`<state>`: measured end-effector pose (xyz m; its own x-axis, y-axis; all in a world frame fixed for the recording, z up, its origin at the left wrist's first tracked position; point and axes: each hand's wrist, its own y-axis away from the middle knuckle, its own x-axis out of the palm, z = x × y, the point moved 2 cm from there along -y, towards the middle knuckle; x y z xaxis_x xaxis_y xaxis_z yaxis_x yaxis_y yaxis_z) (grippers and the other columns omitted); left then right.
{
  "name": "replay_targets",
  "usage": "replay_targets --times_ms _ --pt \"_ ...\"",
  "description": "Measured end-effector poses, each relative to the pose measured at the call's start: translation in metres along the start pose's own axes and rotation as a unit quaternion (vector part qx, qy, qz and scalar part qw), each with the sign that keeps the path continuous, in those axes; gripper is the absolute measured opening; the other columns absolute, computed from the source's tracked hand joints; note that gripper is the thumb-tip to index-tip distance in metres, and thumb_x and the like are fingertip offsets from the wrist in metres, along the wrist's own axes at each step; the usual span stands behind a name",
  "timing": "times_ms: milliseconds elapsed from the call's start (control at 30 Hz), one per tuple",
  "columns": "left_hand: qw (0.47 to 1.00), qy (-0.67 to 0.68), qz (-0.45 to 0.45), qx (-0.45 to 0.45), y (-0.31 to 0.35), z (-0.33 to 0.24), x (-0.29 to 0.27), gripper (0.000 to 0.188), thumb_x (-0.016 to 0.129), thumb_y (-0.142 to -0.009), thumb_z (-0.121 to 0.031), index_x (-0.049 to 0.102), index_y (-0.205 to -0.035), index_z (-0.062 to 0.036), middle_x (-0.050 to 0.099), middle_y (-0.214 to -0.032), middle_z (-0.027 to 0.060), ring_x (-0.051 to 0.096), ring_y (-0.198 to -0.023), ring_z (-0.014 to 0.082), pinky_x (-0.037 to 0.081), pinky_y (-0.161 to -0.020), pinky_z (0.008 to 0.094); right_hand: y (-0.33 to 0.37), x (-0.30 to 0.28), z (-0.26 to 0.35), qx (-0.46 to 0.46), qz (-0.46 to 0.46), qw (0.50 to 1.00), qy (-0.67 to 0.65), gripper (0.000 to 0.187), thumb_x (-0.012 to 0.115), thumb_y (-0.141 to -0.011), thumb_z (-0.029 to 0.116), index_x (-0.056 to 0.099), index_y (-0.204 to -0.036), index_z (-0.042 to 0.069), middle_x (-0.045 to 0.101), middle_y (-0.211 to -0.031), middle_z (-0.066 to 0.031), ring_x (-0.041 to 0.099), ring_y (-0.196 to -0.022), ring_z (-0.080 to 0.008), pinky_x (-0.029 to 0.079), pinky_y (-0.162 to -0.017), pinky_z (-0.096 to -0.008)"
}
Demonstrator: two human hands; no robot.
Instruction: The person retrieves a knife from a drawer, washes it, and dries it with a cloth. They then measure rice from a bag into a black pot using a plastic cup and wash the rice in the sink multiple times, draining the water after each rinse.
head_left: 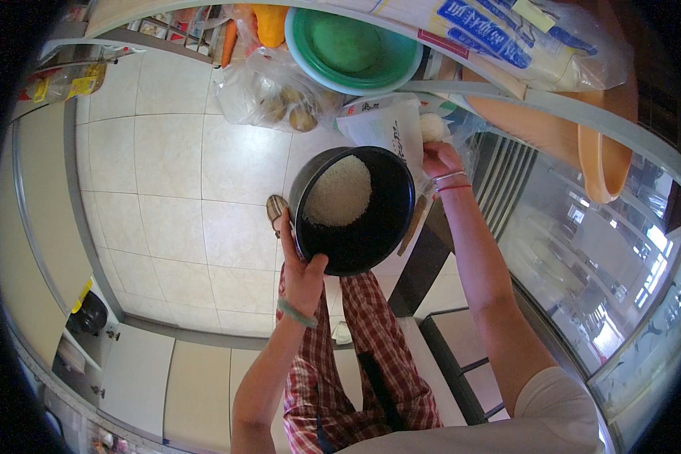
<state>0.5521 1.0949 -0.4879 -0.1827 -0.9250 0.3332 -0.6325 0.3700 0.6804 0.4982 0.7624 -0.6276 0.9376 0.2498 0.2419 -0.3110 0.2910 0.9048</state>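
On my feed the left hand (303,280) grips the pot (374,231) at its near-left side, thumb by the rim, fingers along the outer wall. The pot sits mid-scene above the floor (170,219), with rice (340,191) heaped toward its far-left part. I see the right hand (442,160) to the right, beside a white bag (390,127); I can't tell whether its fingers are closed on anything. Farther off stands a green basin (344,45), with a produce bag (268,94) just left.
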Motion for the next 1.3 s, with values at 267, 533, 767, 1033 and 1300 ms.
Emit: replay_targets --times_ms 267,533,767,1033,1300 --pt "0.999 -0.044 0.003 0.031 -0.015 0.004 -0.004 0.089 0.049 -0.074 0.009 0.014 -0.153 -0.0146 0.036 -0.143 0.0115 0.043 -0.127 0.0261 0.042 -0.104 0.0368 0.005 -0.007 0.003 -0.029 0.015 0.999 -0.035 0.049 0.045 -0.080 -0.011 0.043 -0.129 -0.007 0.050 -0.129 -0.0250 0.050 -0.119 -0.0359 0.041 -0.105 -0.0446" --pt "0.999 -0.017 0.015 0.044 -0.034 0.009 0.003 0.089 0.046 -0.075 0.010 0.013 -0.153 -0.0169 0.032 -0.144 0.0127 0.041 -0.128 0.0260 0.044 -0.100 0.0356 0.019 -0.007 0.020 -0.027 -0.012 0.997 -0.066 0.062 0.039 -0.074 -0.020 0.037 -0.134 -0.004 0.043 -0.135 -0.0242 0.044 -0.126 -0.0405 0.039 -0.107 -0.0522" --pt "0.994 -0.104 -0.016 0.013 -0.051 0.014 0.015 0.091 0.043 -0.076 0.015 0.011 -0.153 -0.0205 0.028 -0.143 0.0170 0.054 -0.107 0.0207 0.052 -0.075 0.0248 0.074 0.025 0.036 -0.071 0.104 0.992 -0.026 0.065 0.037 -0.073 -0.022 0.033 -0.135 -0.003 0.040 -0.136 -0.0274 0.040 -0.128 -0.0451 0.037 -0.109 -0.0545" --pt "0.999 0.013 -0.013 -0.041 -0.054 0.013 0.041 0.091 0.045 -0.077 0.013 0.009 -0.152 -0.0242 0.035 -0.138 0.0202 0.062 -0.082 0.0194 0.054 -0.051 0.0239 0.145 0.065 0.019 -0.052 0.133 0.989 0.037 0.061 0.041 -0.079 -0.019 0.039 -0.137 0.001 0.047 -0.134 -0.0196 0.047 -0.125 -0.0378 0.044 -0.105 -0.0489" --pt "0.998 0.064 -0.008 -0.024 -0.048 0.004 0.051 0.092 0.045 -0.076 0.015 0.009 -0.153 -0.0204 0.039 -0.136 0.0154 0.057 -0.099 0.0184 0.054 -0.068 0.0235 0.156 0.082 -0.043 -0.101 0.104 0.968 0.206 0.064 0.054 -0.082 -0.009 0.038 -0.142 0.006 0.050 -0.132 -0.0105 0.059 -0.112 -0.0237 0.052 -0.094 -0.0346"
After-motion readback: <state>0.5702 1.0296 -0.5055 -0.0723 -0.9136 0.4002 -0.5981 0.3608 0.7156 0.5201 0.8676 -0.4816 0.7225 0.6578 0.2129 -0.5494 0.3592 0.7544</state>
